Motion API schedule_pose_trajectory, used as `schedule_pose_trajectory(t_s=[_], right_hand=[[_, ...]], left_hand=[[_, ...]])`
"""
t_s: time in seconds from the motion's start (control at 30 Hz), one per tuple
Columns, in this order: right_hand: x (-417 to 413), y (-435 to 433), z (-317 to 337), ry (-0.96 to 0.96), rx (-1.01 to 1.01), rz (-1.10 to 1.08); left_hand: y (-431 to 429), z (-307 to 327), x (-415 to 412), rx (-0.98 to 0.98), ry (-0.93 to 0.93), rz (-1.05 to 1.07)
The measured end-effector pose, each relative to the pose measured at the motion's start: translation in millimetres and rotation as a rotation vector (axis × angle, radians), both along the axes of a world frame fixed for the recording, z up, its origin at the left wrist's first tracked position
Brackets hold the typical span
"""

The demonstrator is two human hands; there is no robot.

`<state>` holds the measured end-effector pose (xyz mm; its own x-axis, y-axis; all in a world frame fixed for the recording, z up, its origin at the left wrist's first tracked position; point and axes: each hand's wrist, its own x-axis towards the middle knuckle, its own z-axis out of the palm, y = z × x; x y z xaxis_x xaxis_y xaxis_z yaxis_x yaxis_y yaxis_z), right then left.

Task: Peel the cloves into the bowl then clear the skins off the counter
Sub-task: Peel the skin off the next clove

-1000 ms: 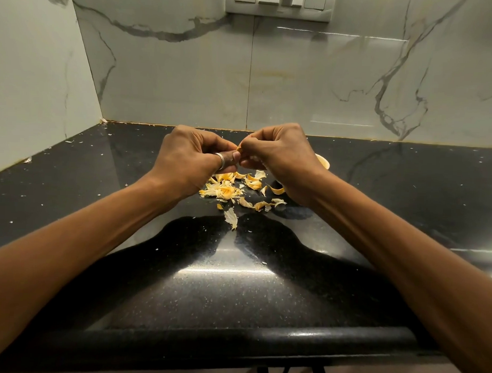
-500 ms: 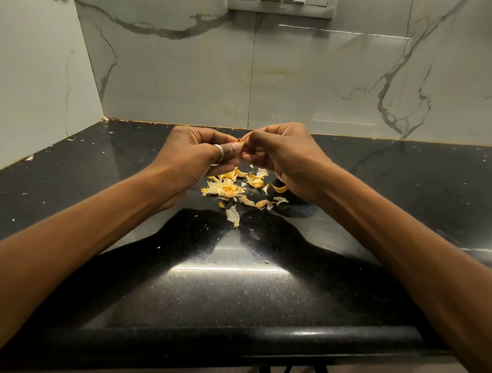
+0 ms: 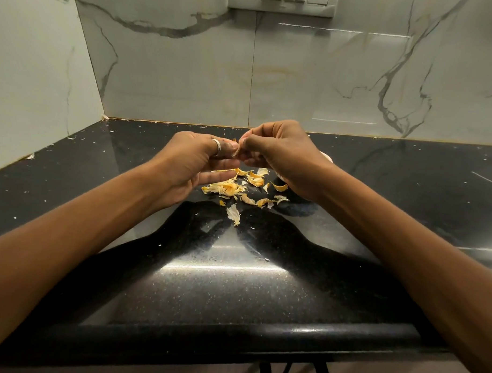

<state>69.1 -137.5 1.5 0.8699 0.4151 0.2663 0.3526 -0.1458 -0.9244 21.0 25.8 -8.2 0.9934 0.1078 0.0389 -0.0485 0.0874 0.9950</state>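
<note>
Black polished stone makes up the bench [image 3: 236,283], and on it a scatter of yellowish papery skins [image 3: 228,188] lies just below the two hands, with one paler loose skin [image 3: 234,213] a little nearer the person. Compared with a second ago, the left hand [image 3: 189,165] has loosened. Its lower fingers, then curled into the palm, now reach out almost straight over the pile, while its thumb and the finger with the silver ring [image 3: 217,146] keep a pinch on the small pale garlic clove [image 3: 236,152]. The right hand [image 3: 285,154] meets it from the other side, its fingers curled and its fingertips nipping at the same clove, so the hands are together and both clamped on it, held in the air above the skins. The clove is mostly hidden by the fingers, so how much skin remains on it cannot be told. The pile looks the same as before, with no fresh piece fallen. The small pale bowl [image 3: 326,157] shows only as a sliver of rim behind the right wrist, and what it holds cannot be seen. To my judgement this is a regrip partway through one clove: the peeling is under way, the clove has yet to go into the bowl, and the clearing of the bench has not begun.
</note>
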Motion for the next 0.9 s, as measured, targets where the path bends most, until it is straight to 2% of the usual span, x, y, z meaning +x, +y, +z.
schedule_pose_trajectory(t_s=[0.17, 0.33, 0.57, 0.77, 0.9], right_hand=[[-0.8, 0.5, -1.1, -0.102, -0.065, -0.042], [0.4, -0.8, -1.4, -0.167, -0.102, -0.076], [3.1, -1.6, -2.6, -0.200, -0.141, -0.084], [3.0, -1.1, -2.5, -0.228, -0.174, -0.076], [2.6, -0.5, -1.3, -0.218, -0.155, -0.046]], left_hand=[[-0.9, -1.7, 2.4, 0.019, 0.022, 0.022], [-0.3, -4.4, 2.5, 0.202, -0.013, 0.062], [6.1, -6.9, 5.7, 0.454, -0.197, 0.166], [4.1, -7.3, 4.8, 0.522, -0.252, 0.098], [5.4, -8.1, 5.4, 0.485, -0.258, 0.089]])
